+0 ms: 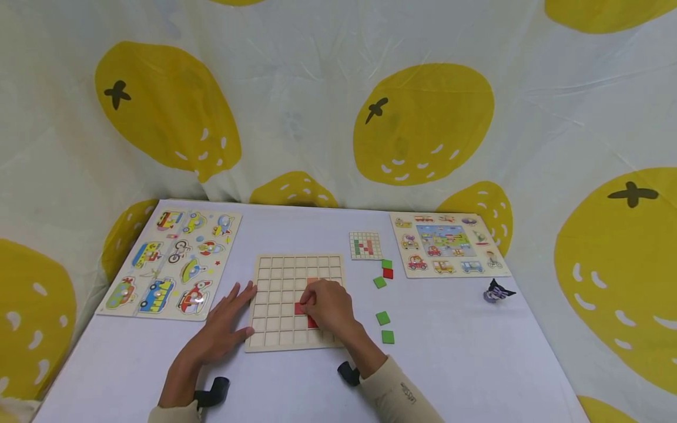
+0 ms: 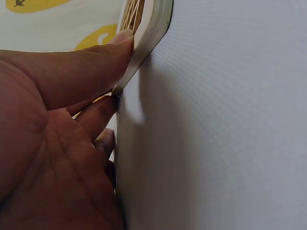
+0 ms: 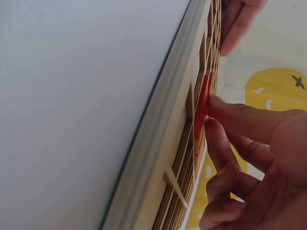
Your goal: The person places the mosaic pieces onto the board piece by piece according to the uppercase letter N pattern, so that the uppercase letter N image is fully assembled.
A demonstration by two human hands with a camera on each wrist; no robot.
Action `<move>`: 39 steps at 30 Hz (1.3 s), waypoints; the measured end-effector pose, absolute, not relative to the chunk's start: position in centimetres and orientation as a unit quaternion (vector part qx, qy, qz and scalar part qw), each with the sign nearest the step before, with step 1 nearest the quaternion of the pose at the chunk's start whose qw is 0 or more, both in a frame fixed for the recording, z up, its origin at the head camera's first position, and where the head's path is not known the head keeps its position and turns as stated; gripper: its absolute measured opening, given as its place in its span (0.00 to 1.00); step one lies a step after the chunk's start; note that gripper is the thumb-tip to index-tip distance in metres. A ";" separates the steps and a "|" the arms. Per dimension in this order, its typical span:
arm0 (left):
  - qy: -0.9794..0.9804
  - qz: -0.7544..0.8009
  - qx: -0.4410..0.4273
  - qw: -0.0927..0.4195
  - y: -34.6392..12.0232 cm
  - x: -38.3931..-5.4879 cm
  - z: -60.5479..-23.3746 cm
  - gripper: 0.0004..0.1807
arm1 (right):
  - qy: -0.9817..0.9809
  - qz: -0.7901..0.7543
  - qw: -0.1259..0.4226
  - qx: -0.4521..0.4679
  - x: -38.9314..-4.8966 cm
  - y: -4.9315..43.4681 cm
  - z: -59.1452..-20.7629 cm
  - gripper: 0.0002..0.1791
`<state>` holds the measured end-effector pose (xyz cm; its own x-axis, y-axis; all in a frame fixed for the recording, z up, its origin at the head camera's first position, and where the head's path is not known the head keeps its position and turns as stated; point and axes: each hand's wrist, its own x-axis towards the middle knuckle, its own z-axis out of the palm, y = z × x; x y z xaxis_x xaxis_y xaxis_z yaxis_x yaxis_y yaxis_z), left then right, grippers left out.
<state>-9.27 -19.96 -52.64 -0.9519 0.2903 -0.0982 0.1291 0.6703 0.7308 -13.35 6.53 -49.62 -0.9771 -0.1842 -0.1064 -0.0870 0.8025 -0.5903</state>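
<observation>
A wooden grid board (image 1: pixel 272 322) lies on the table before me. My left hand (image 1: pixel 224 323) rests at its left side, fingers extended, with thumb and fingertips against the rim. In the left wrist view the thumb (image 2: pixel 91 72) touches the board's edge (image 2: pixel 148 33). Over the board's right half, my right hand (image 1: pixel 330 305) has curled fingers and pinches a red square tile (image 3: pixel 201 112) between thumb and index finger, low at the grid. Another red tile (image 1: pixel 312 322) sits in a cell nearer me, and an orange tile (image 1: pixel 312 280) shows above the hand, partly covered.
Several green tiles (image 1: pixel 388 337) and one red tile (image 1: pixel 388 274) lie right of the board. A small pattern card (image 1: pixel 365 235) is behind them. Vehicle puzzle boards stand left (image 1: pixel 182 276) and right (image 1: pixel 449 273), with a small dark figurine (image 1: pixel 497 292) at far right.
</observation>
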 end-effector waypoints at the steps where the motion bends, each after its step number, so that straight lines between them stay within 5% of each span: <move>1: 0.908 0.389 0.115 0.104 -20.0 -9.3 -52.6 0.53 | 0.945 -0.307 0.082 -0.072 -13.3 6.6 -49.6 0.05; 39: 0.905 0.394 0.122 0.106 -20.0 -9.2 -52.4 0.51 | 0.929 -0.368 0.027 -0.021 -14.3 15.8 -49.1 0.09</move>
<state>-9.20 -19.97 -52.43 -0.9478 0.3043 -0.0956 0.1375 0.6602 0.7384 -14.29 15.78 -49.13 -0.9977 -0.0584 -0.0345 -0.0189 0.7280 -0.6853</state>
